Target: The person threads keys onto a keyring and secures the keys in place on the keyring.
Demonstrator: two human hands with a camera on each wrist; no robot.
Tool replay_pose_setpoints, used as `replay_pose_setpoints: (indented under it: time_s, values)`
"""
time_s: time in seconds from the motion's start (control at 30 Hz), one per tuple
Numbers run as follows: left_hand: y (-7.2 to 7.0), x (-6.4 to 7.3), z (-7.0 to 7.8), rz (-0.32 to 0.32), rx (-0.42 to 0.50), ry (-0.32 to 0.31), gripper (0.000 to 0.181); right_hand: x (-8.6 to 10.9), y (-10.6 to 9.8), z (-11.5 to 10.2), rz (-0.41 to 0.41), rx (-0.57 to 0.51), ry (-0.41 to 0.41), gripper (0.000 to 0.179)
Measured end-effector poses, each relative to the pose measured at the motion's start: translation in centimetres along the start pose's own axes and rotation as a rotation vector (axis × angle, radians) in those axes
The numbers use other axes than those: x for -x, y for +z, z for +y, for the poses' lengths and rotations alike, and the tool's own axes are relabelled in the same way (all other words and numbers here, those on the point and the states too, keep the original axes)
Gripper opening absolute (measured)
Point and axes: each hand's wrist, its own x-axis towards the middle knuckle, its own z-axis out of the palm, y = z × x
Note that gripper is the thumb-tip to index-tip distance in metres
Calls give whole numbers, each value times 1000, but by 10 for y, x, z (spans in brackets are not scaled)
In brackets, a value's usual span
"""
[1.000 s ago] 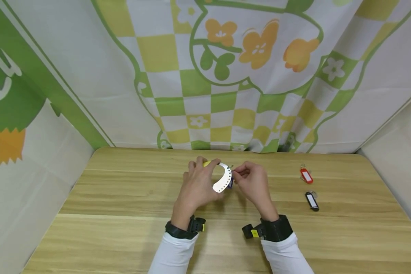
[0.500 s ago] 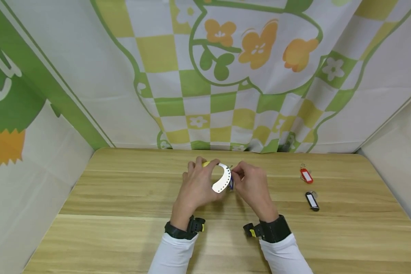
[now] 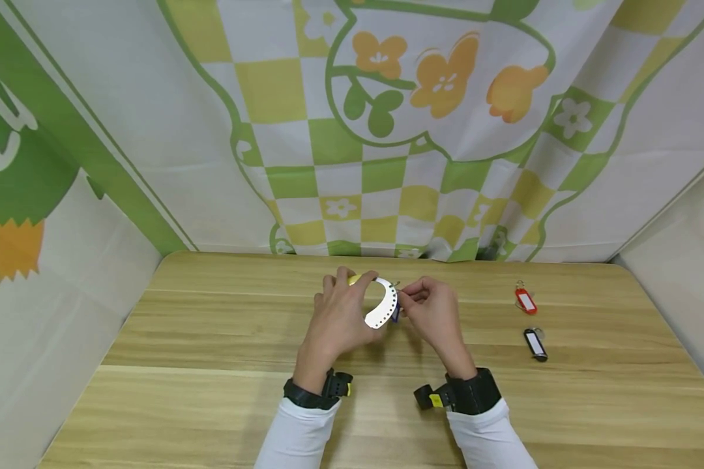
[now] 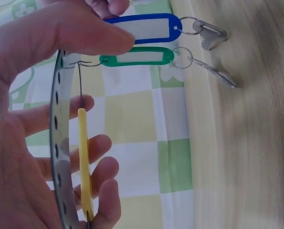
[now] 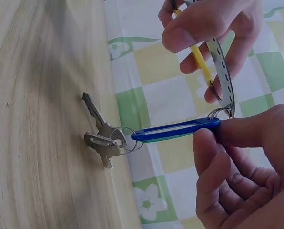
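My left hand (image 3: 340, 316) grips a curved white plate (image 3: 381, 318) with a row of holes along its outer edge. A yellow sleeve (image 4: 84, 157) on a thin wire spans its open side. In the left wrist view, a green key tag (image 4: 142, 57) hangs by its ring from the plate's end, with a key (image 4: 220, 75) on it. My right hand (image 3: 437, 316) pinches the ringed end of a blue key tag (image 5: 173, 129) beside the plate; keys (image 5: 104, 136) dangle from the tags' far ends. Whether the blue tag's ring passes through a hole, I cannot tell.
On the wooden table (image 3: 211, 391), a red key tag (image 3: 525, 300) and a black key tag (image 3: 535, 344) lie to the right of my hands. A patterned curtain (image 3: 381, 176) hangs behind the table's far edge.
My right hand shifted slightly left, then back right to about where it was. The blue tag swung a little with it. My left hand and the plate barely moved.
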Motion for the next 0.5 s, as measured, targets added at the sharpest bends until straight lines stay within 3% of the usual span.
replay_pose_setpoints:
  time_s: [0.13, 0.37, 0.43, 0.5]
  values:
    - [0, 0, 0, 2, 4, 3, 89, 0, 0, 1, 19, 46, -66, 8]
    - [-1, 1, -1, 4, -16, 8, 87, 1, -1, 5, 66, 345, -455, 13]
    - [-2, 1, 0, 1, -6, 6, 88, 0, -2, 6, 67, 369, -499, 13]
    - [-2, 0, 0, 0, 1, 3, 87, 0, -3, 6, 61, 351, -482, 10]
